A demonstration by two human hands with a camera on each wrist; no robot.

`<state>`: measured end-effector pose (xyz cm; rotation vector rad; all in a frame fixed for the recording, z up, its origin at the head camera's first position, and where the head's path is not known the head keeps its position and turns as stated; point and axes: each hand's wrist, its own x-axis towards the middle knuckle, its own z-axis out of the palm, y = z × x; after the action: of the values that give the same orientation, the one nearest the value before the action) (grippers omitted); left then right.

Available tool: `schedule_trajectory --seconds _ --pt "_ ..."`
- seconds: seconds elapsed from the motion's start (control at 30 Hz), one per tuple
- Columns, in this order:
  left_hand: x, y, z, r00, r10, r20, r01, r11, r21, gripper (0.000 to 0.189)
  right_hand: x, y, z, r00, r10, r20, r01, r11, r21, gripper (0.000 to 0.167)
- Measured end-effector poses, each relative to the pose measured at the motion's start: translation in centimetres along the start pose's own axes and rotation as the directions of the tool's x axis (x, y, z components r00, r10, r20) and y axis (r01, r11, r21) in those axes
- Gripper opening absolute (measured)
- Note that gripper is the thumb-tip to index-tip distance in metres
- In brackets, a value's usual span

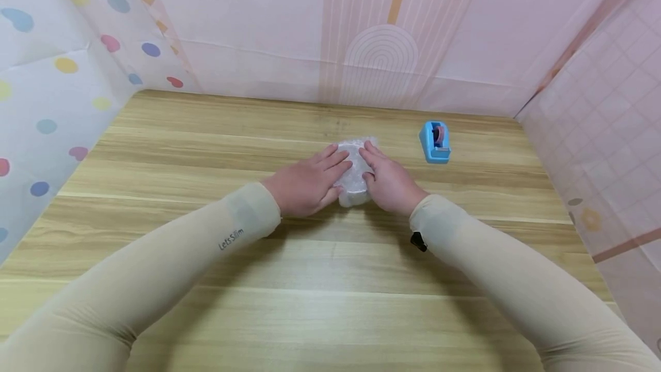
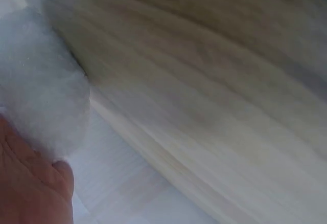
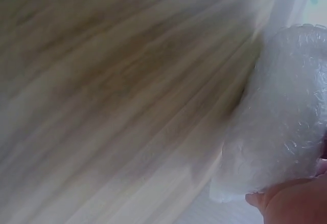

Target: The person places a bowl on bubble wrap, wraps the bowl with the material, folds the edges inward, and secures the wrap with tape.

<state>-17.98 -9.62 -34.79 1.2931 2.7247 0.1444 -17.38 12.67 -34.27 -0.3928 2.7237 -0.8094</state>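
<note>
A bundle in clear bubble wrap (image 1: 353, 179) lies on the wooden table, near its middle. It looks rounded and whitish; what is inside cannot be made out. My left hand (image 1: 304, 182) rests on its left side, fingers stretched over the top and thumb by the near edge. From the right, my right hand (image 1: 393, 183) presses against it, with fingertips at its far right and the thumb on top. In the left wrist view the bubble wrap (image 2: 43, 81) is blurred beside part of the hand. The right wrist view shows the crinkled wrap (image 3: 281, 116) above the thumb.
A blue tape dispenser (image 1: 435, 142) with a pinkish roll stands to the right of the bundle, farther back. Patterned sheets hang behind the table (image 1: 320, 303) and on both sides. Beige sleeves cover both forearms.
</note>
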Motion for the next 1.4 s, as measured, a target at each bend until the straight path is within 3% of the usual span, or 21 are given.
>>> schedule_trajectory --seconds 0.13,0.27,0.37,0.43,0.57,0.7,0.9,1.23,1.4 --pt "0.1 0.2 0.4 0.995 0.024 -0.098 -0.019 0.999 0.046 0.061 0.0 -0.1 0.0 1.000 0.014 0.004 -0.014 1.000 0.000 0.062" --pt "0.0 0.6 0.3 0.976 0.038 -0.213 -0.023 0.997 0.076 0.051 0.0 0.0 0.0 1.000 0.029 0.009 -0.029 1.000 0.002 0.062" --pt "-0.3 0.9 0.2 0.964 0.056 -0.258 -0.027 0.993 0.116 0.042 0.0 0.0 0.0 0.999 0.037 0.017 -0.037 0.999 -0.004 0.062" --pt "-0.5 1.1 0.2 0.972 0.062 -0.227 -0.029 0.989 0.147 0.042 0.0 0.0 0.0 0.999 0.033 0.019 -0.033 0.999 -0.014 0.061" --pt "-0.8 1.1 0.2 0.994 0.060 -0.091 -0.042 0.981 0.190 0.050 0.0 -0.2 0.1 1.000 0.005 0.018 -0.004 0.999 -0.050 0.060" --pt "-0.8 0.8 0.4 0.999 0.041 -0.014 -0.038 0.982 0.187 0.055 0.0 -0.2 0.3 0.999 -0.038 0.023 0.040 0.992 -0.120 0.058" --pt "-1.1 0.7 0.4 0.999 0.037 0.011 -0.039 0.989 0.140 0.059 -0.2 0.3 0.4 0.996 -0.084 0.042 0.090 0.979 -0.185 0.057" --pt "-0.9 0.5 0.4 1.000 0.022 0.010 -0.023 0.993 0.113 0.059 -0.6 0.9 0.0 0.990 -0.114 0.082 0.124 0.985 -0.122 0.059" --pt "-0.6 0.5 0.5 1.000 0.025 0.011 -0.026 0.993 0.112 0.058 -0.5 0.5 0.4 0.998 -0.055 -0.003 0.055 0.995 -0.081 0.058"
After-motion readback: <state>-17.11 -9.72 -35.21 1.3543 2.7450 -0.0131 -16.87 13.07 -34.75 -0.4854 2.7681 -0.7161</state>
